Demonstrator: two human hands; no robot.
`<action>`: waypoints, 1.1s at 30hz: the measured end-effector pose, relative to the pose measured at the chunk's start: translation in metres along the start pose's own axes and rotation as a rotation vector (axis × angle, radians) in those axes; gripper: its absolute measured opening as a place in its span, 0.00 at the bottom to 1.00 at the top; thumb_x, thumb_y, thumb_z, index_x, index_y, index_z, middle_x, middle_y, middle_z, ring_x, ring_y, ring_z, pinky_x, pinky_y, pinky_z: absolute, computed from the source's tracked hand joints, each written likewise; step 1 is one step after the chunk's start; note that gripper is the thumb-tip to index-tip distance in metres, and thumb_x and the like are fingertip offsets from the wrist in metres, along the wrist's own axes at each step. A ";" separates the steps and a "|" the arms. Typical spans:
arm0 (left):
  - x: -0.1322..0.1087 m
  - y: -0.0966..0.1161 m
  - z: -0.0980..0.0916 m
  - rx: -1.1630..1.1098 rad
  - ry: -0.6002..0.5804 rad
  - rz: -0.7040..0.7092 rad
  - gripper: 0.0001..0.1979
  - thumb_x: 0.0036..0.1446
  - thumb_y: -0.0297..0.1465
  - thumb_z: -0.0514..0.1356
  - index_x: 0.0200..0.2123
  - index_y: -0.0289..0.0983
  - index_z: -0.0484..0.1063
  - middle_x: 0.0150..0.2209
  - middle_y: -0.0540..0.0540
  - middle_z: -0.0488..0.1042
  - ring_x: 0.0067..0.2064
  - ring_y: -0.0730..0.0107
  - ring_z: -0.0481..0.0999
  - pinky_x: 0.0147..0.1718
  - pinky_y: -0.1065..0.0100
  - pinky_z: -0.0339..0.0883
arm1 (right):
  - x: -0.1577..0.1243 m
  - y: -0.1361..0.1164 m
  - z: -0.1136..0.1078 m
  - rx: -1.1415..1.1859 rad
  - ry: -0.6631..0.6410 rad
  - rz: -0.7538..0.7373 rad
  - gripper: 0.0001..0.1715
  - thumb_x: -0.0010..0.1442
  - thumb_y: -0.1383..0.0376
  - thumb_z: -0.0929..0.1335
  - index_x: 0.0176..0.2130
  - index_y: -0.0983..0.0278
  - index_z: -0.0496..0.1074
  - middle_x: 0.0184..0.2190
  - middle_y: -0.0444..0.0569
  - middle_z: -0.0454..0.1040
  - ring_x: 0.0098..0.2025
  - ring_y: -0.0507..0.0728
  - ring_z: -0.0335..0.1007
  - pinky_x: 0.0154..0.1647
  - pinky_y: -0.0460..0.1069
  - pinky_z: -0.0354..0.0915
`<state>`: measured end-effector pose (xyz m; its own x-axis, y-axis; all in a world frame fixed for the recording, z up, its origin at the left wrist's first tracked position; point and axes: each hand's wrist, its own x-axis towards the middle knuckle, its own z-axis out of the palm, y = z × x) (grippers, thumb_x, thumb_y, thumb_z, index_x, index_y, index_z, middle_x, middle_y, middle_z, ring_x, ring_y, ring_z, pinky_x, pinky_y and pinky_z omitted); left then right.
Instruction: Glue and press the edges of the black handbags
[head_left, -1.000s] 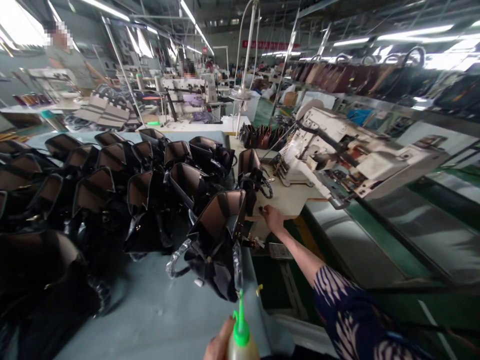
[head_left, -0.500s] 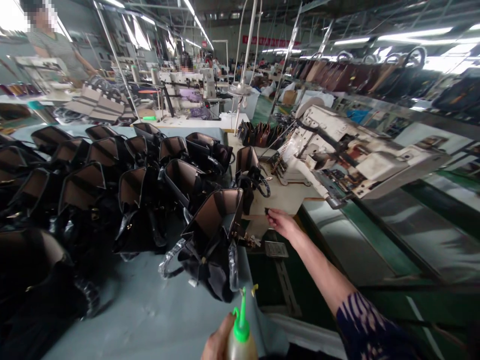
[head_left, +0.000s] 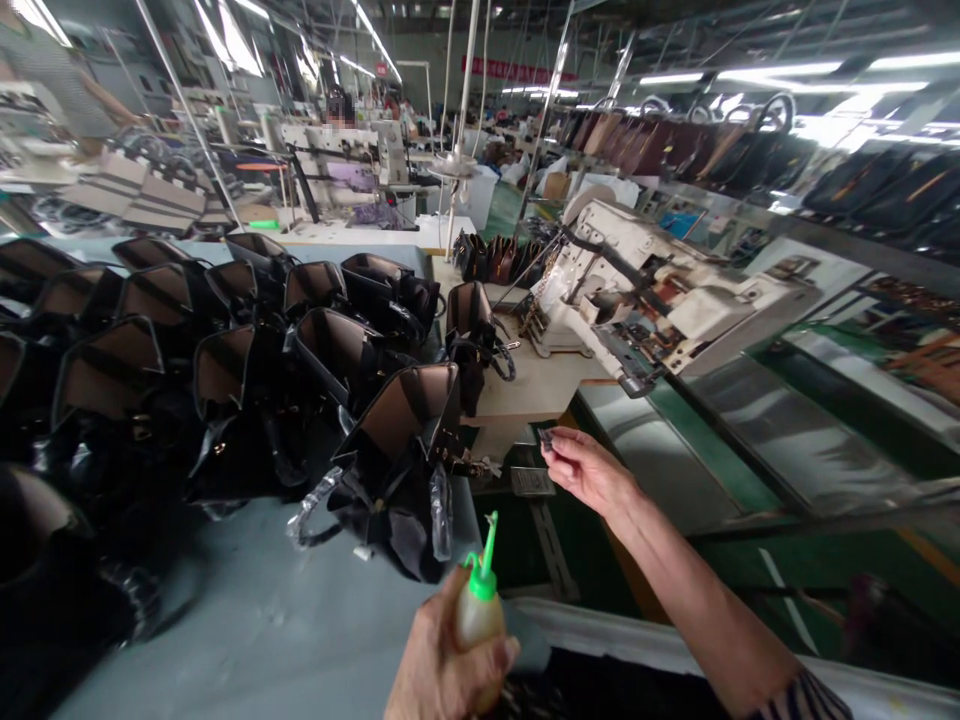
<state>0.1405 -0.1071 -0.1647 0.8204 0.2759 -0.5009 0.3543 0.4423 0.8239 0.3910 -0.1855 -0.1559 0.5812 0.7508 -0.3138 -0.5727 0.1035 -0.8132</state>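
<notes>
My left hand [head_left: 439, 655] is wrapped round a squeeze bottle [head_left: 478, 618] with a green cap and thin green nozzle, its contents yellowish. The nozzle points up and leans slightly right. Farther out to the right, my right hand [head_left: 589, 470] pinches a small dark piece [head_left: 547, 438] between thumb and fingertips; its exact kind is too small to make out. Left of that hand stands a black handbag [head_left: 397, 500] with a brown lining, open at the top, its handles wrapped in clear plastic. Neither hand touches the bag.
Several more open black handbags [head_left: 225, 390] crowd the grey-blue table [head_left: 255, 610] on the left. A sewing machine [head_left: 637, 270] stands at right, with a lone bag [head_left: 469, 335] near it on a pale tabletop. Bags [head_left: 675, 150] line a rack behind. Another person [head_left: 52, 85] stands far left.
My left hand has come up into view, raising the bottle. My right hand has drawn slightly back and right, still pinching the dark piece. The view has turned a little to the right.
</notes>
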 end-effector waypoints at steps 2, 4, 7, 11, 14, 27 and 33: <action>0.006 0.005 0.002 0.104 0.029 0.070 0.21 0.41 0.36 0.65 0.39 0.33 0.67 0.22 0.55 0.60 0.23 0.78 0.58 0.21 0.75 0.53 | -0.007 -0.001 0.006 0.013 0.003 0.005 0.10 0.42 0.66 0.76 0.28 0.63 0.76 0.20 0.45 0.73 0.15 0.43 0.53 0.15 0.42 0.46; 0.012 0.006 0.003 0.209 0.077 0.107 0.19 0.42 0.35 0.64 0.38 0.33 0.67 0.23 0.54 0.61 0.24 0.77 0.58 0.21 0.75 0.54 | -0.012 -0.001 0.011 0.014 0.007 0.004 0.10 0.41 0.65 0.77 0.28 0.63 0.76 0.20 0.45 0.73 0.15 0.43 0.52 0.16 0.42 0.45; 0.017 0.004 0.005 0.304 0.116 0.137 0.21 0.43 0.33 0.65 0.42 0.33 0.67 0.25 0.53 0.64 0.26 0.76 0.61 0.24 0.74 0.57 | -0.020 -0.002 0.018 -0.007 0.019 -0.005 0.11 0.40 0.64 0.77 0.27 0.63 0.76 0.19 0.44 0.72 0.15 0.43 0.51 0.16 0.42 0.44; 0.019 0.003 0.006 0.406 0.136 0.156 0.23 0.44 0.35 0.64 0.45 0.33 0.68 0.28 0.51 0.67 0.28 0.74 0.64 0.27 0.72 0.60 | -0.027 -0.003 0.025 -0.082 0.036 -0.017 0.12 0.40 0.63 0.77 0.27 0.64 0.75 0.17 0.43 0.69 0.15 0.43 0.49 0.16 0.42 0.43; 0.017 0.003 0.007 0.494 0.196 0.163 0.26 0.45 0.36 0.64 0.49 0.34 0.67 0.31 0.49 0.71 0.32 0.69 0.69 0.32 0.70 0.64 | -0.034 -0.004 0.029 -0.150 0.056 -0.031 0.11 0.42 0.63 0.76 0.27 0.65 0.74 0.16 0.41 0.65 0.15 0.43 0.48 0.15 0.42 0.41; 0.008 0.013 0.018 0.851 0.387 0.155 0.19 0.48 0.38 0.62 0.44 0.39 0.67 0.41 0.47 0.73 0.44 0.61 0.72 0.38 0.66 0.64 | -0.082 0.015 0.060 -1.406 -0.056 -0.696 0.07 0.61 0.68 0.63 0.31 0.64 0.68 0.24 0.44 0.68 0.25 0.50 0.64 0.27 0.45 0.60; 0.006 0.010 0.022 1.027 0.458 0.160 0.14 0.50 0.37 0.60 0.40 0.40 0.67 0.38 0.48 0.72 0.42 0.61 0.71 0.34 0.67 0.62 | -0.078 0.031 0.064 -1.679 -0.096 -0.936 0.10 0.62 0.73 0.61 0.31 0.65 0.68 0.23 0.46 0.69 0.25 0.51 0.66 0.28 0.45 0.60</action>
<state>0.1587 -0.1204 -0.1535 0.7230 0.6455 -0.2463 0.6335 -0.4773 0.6090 0.2908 -0.1997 -0.1256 0.2649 0.8710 0.4137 0.9498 -0.1617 -0.2676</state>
